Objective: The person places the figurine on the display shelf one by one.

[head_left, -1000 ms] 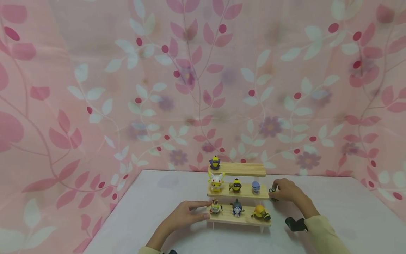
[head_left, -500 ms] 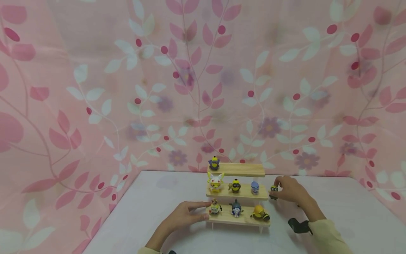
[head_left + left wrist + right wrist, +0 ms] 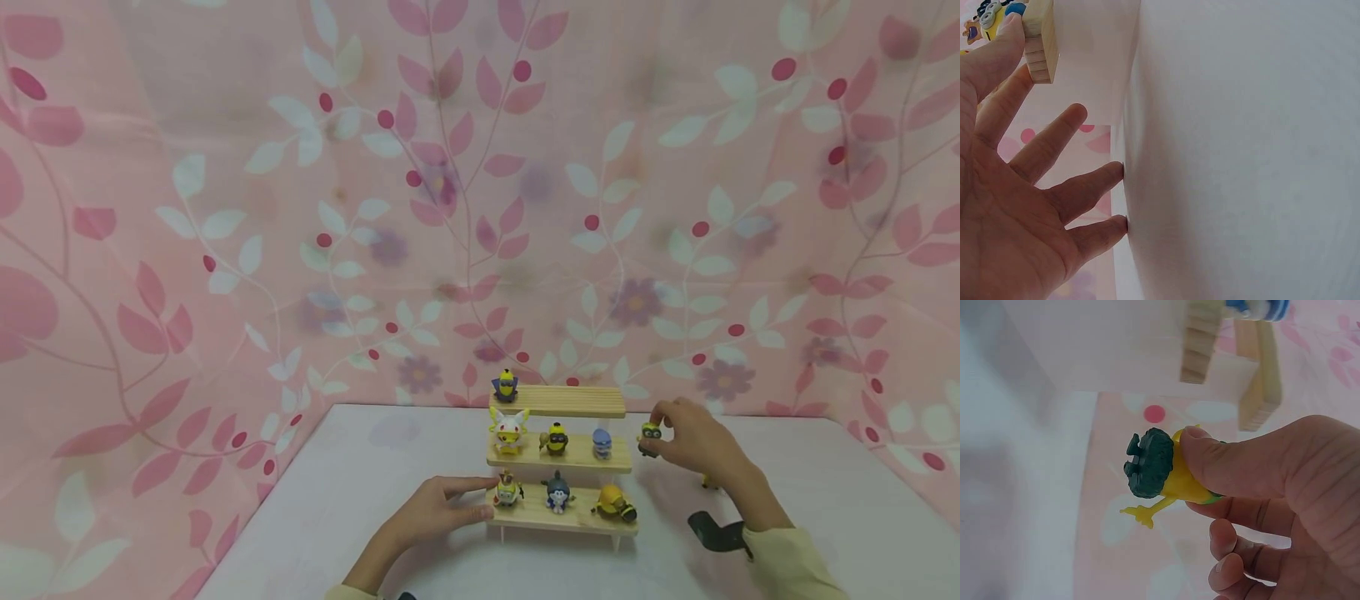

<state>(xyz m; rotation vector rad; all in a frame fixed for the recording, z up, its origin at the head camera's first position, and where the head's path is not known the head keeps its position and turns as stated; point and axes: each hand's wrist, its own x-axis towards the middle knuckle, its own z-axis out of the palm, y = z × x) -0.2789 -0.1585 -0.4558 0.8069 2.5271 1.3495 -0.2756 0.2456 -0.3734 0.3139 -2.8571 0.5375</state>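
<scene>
A three-tier wooden display stand (image 3: 570, 517) holds several small figurines. My left hand (image 3: 435, 510) grips the left end of its lowest shelf between thumb and index finger. In the left wrist view the shelf end (image 3: 1039, 53) sits between those two, while the other fingers spread toward the white table. Raised beside the middle shelf's right end, my right hand (image 3: 697, 439) pinches a yellow minion figurine (image 3: 651, 437) with goggles. From the right wrist, the minion's shaggy dark green lower part (image 3: 1152, 464) and one yellow arm stick out past the thumb.
One caped minion (image 3: 506, 386) stands at the left of the top shelf. A yellow figurine (image 3: 614, 502) lies tipped over at the lowest shelf's right. Another small yellow object (image 3: 707, 481) shows behind my right wrist on the table. A pink floral cloth (image 3: 450, 208) hangs behind.
The right hand has lifted the minion up from the table beside the stand and moved slightly right, turning its goggled front into view. The left hand stays at the lowest shelf.
</scene>
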